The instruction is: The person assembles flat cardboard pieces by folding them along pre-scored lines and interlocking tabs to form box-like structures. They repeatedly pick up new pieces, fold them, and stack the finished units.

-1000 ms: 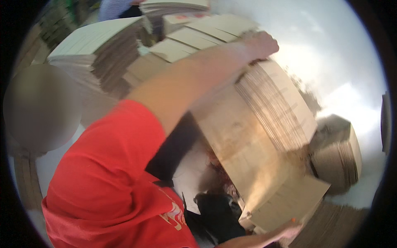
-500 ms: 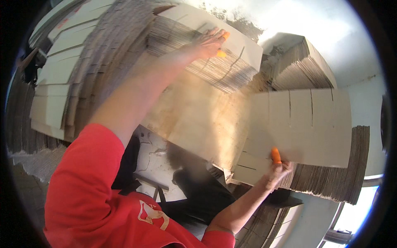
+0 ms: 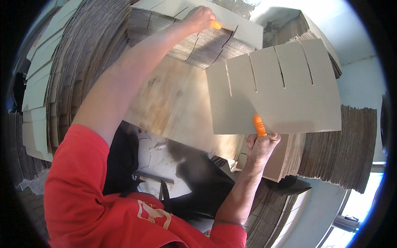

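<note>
My right hand (image 3: 264,144) grips a slotted cardboard sheet (image 3: 273,99) by its near edge. An orange finger cover lies over the sheet's face, and the other fingers curl beneath. Several slits run in from the far edge of this tilted sheet. Farther off, my left hand (image 3: 200,20), also with an orange finger cover, is closed at the near edge of the top cardboard sheet (image 3: 248,31) on a tall stack (image 3: 178,37). A dark gap shows under that sheet's edge beside the fingers. The left fingertips are partly hidden.
A wooden board (image 3: 165,99) lies between my arms. Layered cardboard piles (image 3: 82,53) rise on the left. Another stack (image 3: 339,149) stands to the right, and one more (image 3: 289,31) at the far right by the pale wall (image 3: 359,91). My dark-clothed legs (image 3: 202,173) are below the board.
My right hand has raised the sheet and moved it left and away from me, over the board. My left hand has shifted slightly farther and left, its fingers now curled at the stack's edge.
</note>
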Tool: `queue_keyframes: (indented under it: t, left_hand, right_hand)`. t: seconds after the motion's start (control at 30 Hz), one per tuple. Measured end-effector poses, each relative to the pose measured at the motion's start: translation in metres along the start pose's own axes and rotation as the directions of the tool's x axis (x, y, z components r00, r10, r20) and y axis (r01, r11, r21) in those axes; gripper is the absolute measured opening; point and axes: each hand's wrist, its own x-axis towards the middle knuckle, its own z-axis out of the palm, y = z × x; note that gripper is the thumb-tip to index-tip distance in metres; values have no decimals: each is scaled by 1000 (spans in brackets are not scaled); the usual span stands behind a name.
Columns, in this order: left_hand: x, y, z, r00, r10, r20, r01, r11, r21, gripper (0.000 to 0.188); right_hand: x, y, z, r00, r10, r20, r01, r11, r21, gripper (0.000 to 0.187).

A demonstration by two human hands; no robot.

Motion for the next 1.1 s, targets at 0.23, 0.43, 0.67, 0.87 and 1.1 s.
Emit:
queue_keyframes:
  t: [0.23, 0.43, 0.67, 0.87, 1.1]
  left_hand:
    - [0, 16, 5, 988, -61, -143, 55, 998, -42, 16]
    - [4, -2, 3, 978, -187, 95, 199, 968, -153, 10]
    - [-6, 38, -3, 911, 409, 51, -386, 803, 454, 40]
    - [-25, 68, 3, 861, 490, 139, -483, 700, 525, 23]
    - [-62, 97, 6, 795, 534, 287, -594, 593, 544, 36]
  right_hand:
    - [-3, 0, 12, 999, 52, 3, -52, 996, -72, 17]
    - [-3, 1, 16, 991, 132, -29, -132, 991, -6, 33]
    - [0, 10, 8, 990, 92, -103, -79, 990, 118, 27]
    - [1, 12, 5, 993, -27, -114, 34, 998, 58, 25]
    - [-1, 8, 4, 989, -117, -87, 116, 993, -7, 29]
